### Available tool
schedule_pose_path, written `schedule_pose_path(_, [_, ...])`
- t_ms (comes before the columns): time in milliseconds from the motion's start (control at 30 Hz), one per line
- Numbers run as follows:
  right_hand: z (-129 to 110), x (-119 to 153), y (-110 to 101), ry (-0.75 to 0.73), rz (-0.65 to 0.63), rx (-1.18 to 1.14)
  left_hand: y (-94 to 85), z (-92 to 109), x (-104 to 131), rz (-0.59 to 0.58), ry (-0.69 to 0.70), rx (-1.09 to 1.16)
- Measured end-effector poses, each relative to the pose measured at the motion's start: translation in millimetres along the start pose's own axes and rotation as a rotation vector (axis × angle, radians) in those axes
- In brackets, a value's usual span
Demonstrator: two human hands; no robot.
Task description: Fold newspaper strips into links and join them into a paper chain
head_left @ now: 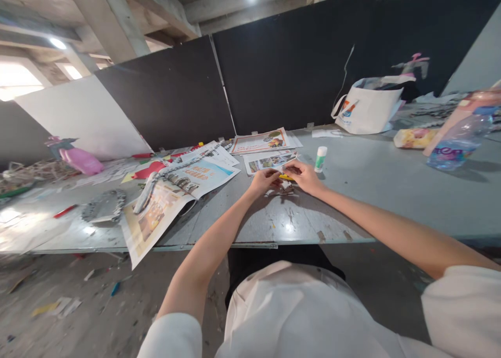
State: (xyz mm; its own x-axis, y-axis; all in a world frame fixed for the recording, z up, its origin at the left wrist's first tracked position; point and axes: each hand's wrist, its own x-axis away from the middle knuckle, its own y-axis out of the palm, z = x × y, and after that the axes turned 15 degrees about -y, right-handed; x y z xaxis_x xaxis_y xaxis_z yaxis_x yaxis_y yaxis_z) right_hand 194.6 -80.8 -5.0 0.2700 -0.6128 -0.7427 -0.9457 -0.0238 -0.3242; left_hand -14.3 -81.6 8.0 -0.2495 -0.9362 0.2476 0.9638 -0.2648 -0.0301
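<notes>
Over the grey table, my left hand and my right hand are close together with their fingertips bent inward. A small, narrow yellow object lies between them, pinched in the fingers of my right hand; its kind is too small to tell. My left hand's fingers are closed near its other end, and what they hold is hidden. Just under the hands are small torn paper pieces with brown and white parts. A glue stick with a white cap and green label stands upright beside my right hand.
Printed sheets lie beyond my hands. To the left, a magazine overhangs the table edge, with a grey twisted paper strip on it. A white bag, a plastic bottle and a pink spray bottle stand farther off.
</notes>
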Motion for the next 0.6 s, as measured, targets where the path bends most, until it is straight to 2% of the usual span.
schedule_pose_path(167, [-7.8, -0.9, 0.3, -0.047, 0.051, -0.042, -2.3, 1.7, -0.3, 0.126, -0.012, -0.048])
schedule_pose_path(367, [-14.7, 0.0, 0.6, -0.058, -0.005, -0.036, -7.7, 6.2, 1.2, 0.124, 0.087, -0.079])
schedule_pose_path(600, [-14.4, 2.9, 2.3, -0.073, -0.078, -0.010, -7.2, 7.9, -0.1, 0.114, 0.121, -0.118])
